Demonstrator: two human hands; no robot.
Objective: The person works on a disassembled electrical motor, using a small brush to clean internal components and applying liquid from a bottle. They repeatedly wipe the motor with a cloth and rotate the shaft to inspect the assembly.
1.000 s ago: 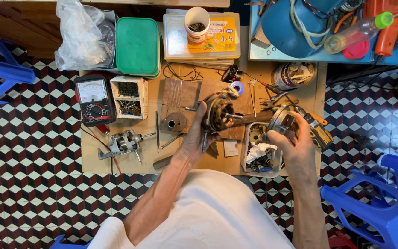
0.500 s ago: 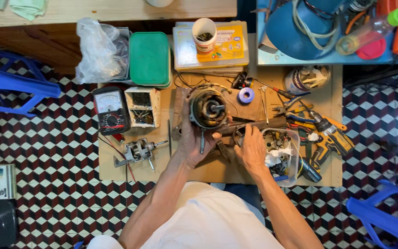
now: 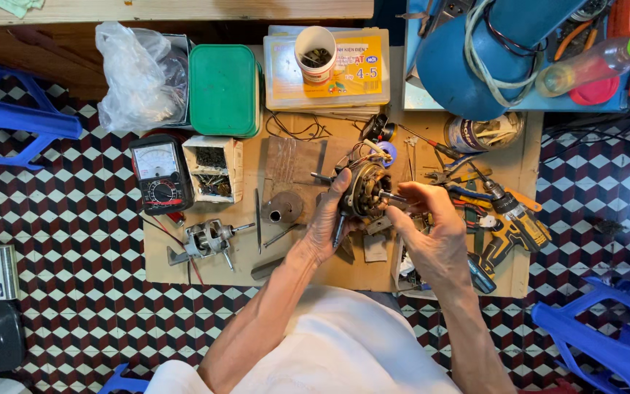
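Observation:
My left hand [image 3: 327, 219] grips a round electric motor [image 3: 364, 190] with copper windings and loose wires, holding it up over the wooden board [image 3: 271, 259]. My right hand [image 3: 432, 233] is closed on the motor's shaft end from the right side, fingers pinched at the metal tip. Both forearms reach up from my white shirt at the bottom of the view.
On the board lie a second small motor [image 3: 209, 239], an analogue multimeter [image 3: 158, 175], a box of screws [image 3: 214, 169], a metal cone part [image 3: 283, 209] and a cordless drill [image 3: 515, 222]. Behind stand a green box [image 3: 224, 89], a plastic bag [image 3: 136, 73] and a cup [image 3: 316, 52]. Blue stools flank both sides.
The view has shifted and steadied. The motor was brought from the board's right side to the middle, and my right hand moved from the tray area onto the motor's shaft.

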